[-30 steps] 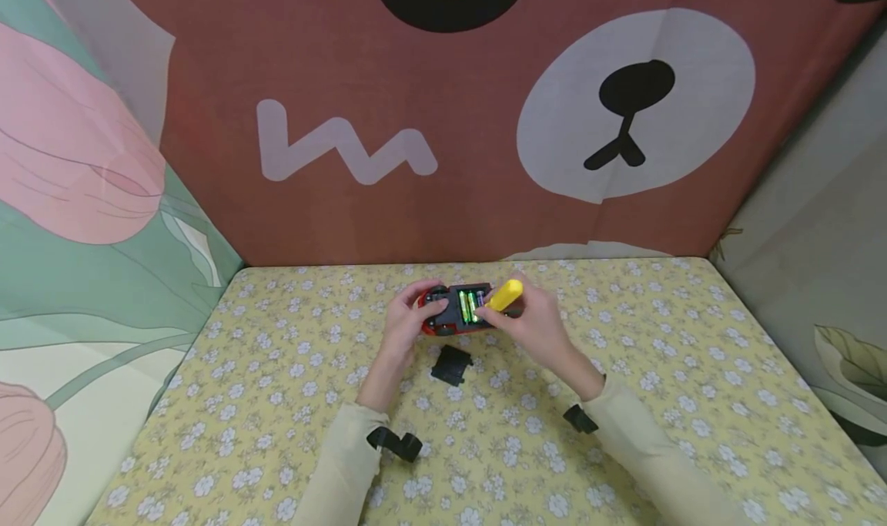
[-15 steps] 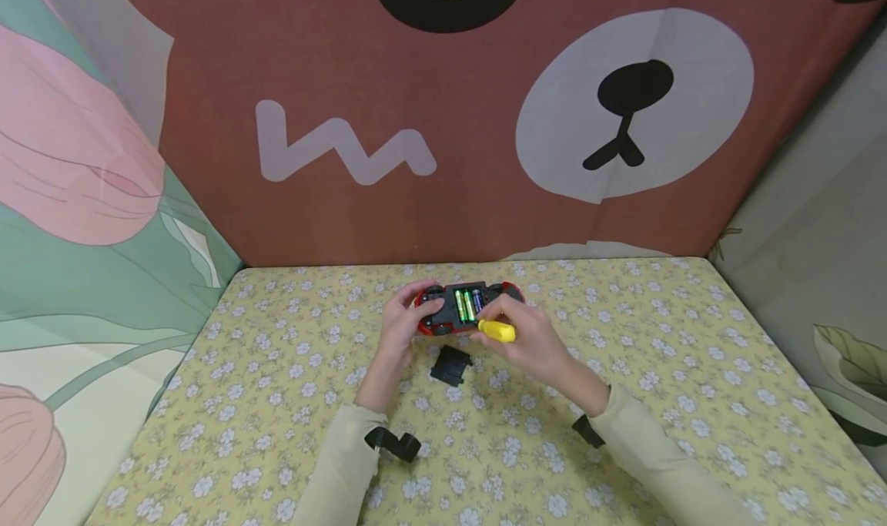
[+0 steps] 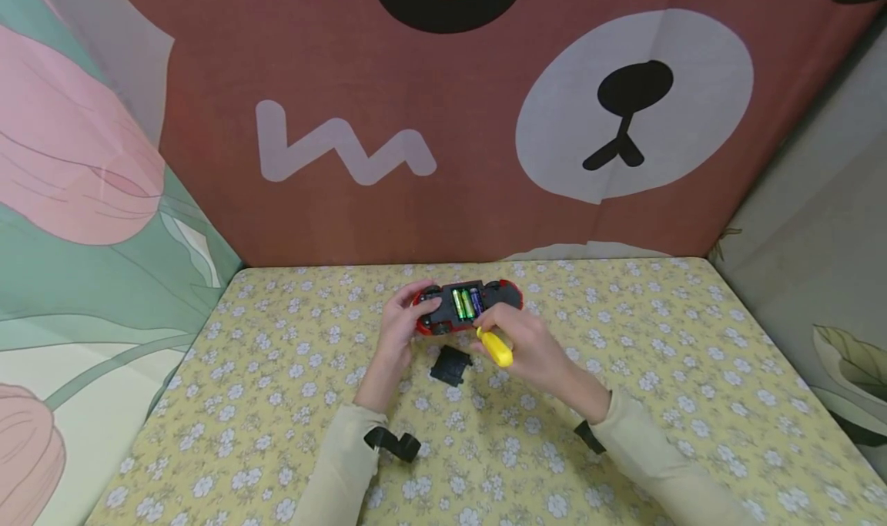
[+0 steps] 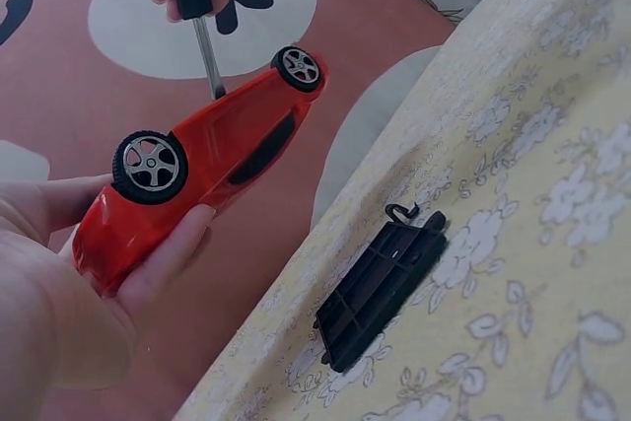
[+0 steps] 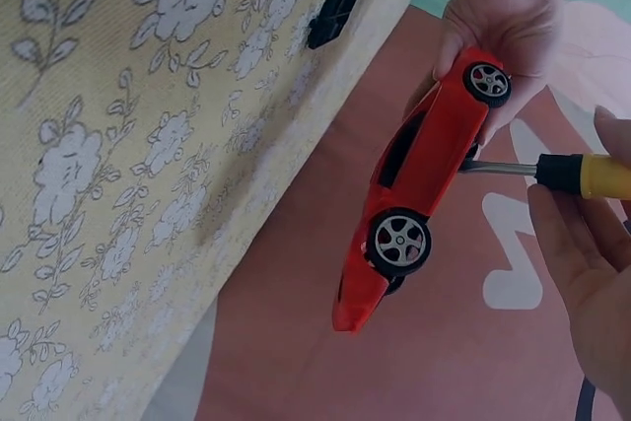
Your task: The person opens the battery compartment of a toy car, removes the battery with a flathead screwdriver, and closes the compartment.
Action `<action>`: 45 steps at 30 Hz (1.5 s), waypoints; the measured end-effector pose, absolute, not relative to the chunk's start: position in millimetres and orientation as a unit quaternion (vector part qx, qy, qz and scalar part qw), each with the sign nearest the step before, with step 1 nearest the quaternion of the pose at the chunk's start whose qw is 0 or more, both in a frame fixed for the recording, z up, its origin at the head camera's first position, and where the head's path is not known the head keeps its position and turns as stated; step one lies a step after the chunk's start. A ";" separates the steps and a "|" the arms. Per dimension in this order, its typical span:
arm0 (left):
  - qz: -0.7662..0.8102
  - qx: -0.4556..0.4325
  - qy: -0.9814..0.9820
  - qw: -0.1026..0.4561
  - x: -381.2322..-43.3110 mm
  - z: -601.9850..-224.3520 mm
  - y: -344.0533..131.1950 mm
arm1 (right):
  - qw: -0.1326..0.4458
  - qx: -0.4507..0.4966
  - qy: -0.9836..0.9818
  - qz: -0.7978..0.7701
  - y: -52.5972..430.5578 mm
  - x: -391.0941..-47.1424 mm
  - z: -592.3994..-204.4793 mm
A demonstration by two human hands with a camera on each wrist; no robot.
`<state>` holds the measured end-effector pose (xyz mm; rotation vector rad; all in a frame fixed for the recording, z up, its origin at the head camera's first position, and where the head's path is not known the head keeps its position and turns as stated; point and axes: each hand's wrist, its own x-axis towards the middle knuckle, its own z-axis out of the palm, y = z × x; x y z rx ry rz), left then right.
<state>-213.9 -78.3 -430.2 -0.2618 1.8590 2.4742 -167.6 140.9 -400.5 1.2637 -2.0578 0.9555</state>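
Observation:
A red toy car point(image 4: 212, 150) is held upside down, its dark underside point(image 3: 503, 294) facing up. Several batteries point(image 3: 467, 303), green and purple, sit side by side in its open compartment. My left hand point(image 3: 399, 317) grips one end of the car, thumb on the underside. In my right hand point(image 3: 527, 341) is a screwdriver with a yellow handle point(image 3: 497, 349) and black collar point(image 5: 559, 174). Its metal shaft point(image 4: 208, 58) reaches down to the car's underside beside the batteries; the wrist views hide the tip behind the car body.
A black battery cover point(image 3: 451, 365) lies on the flowered tablecloth point(image 3: 277, 403), just in front of the car. Behind the table stands a reddish-brown backdrop point(image 3: 333, 226) with a bear print. Black wrist straps point(image 3: 393, 442) sit on both sleeves.
The right hand has moved from over the batteries toward the near edge of the compartment, swinging the screwdriver handle toward the person. More of the underside now shows. The left hand has barely moved.

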 end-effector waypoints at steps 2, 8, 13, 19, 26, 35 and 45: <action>0.801 -0.090 0.592 0.022 -213.7 -430.0 -78.9 | 0.265 0.484 -0.759 0.346 140.7 -167.7 -401.3; 0.809 -0.097 0.579 0.030 -214.4 -430.8 -80.3 | 0.269 0.515 -0.756 0.300 140.2 -164.8 -400.2; 0.813 -0.105 0.572 0.032 -215.2 -430.9 -79.8 | 0.281 0.540 -0.744 0.277 140.6 -163.3 -399.0; 0.808 -0.092 0.580 0.040 -213.9 -429.3 -78.7 | 0.286 0.478 -0.750 0.358 144.5 -161.1 -391.3; 0.811 -0.071 0.579 0.049 -212.1 -426.7 -77.4 | 0.237 0.345 -0.784 0.459 151.8 -157.0 -380.4; 0.803 -0.054 0.591 0.055 -209.3 -426.9 -77.7 | 0.237 0.276 -0.790 0.493 155.4 -161.9 -377.3; 0.793 0.010 0.603 0.084 -207.5 -425.8 -77.6 | 0.206 0.226 -0.785 0.538 158.0 -166.1 -374.6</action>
